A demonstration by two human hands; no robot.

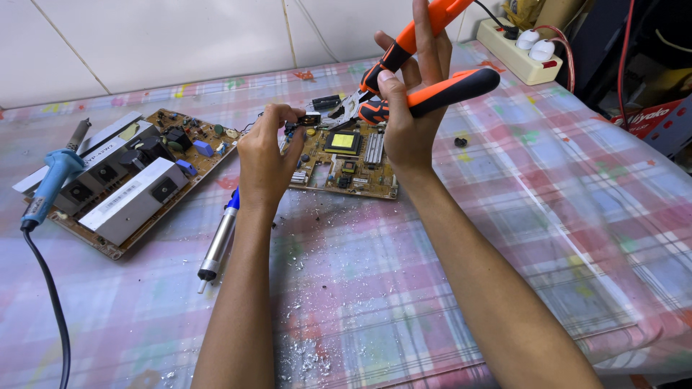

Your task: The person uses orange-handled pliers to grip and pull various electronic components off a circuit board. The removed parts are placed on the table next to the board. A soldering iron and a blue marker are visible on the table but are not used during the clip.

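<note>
Past the white flecks [306, 353] on the cloth, the left hand [263, 155] is pinching a small part [308, 120] above the board [346, 155] while the right hand [407, 108] is gripping pliers [418, 68], whose tip should be closing squarely on it.

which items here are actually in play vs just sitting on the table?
In play: right hand gripping the orange-handled pliers; left hand pinching a small component at the plier tips; small circuit board beneath.

Lying about: large circuit board, blue soldering iron, desoldering pump, power strip.
</note>
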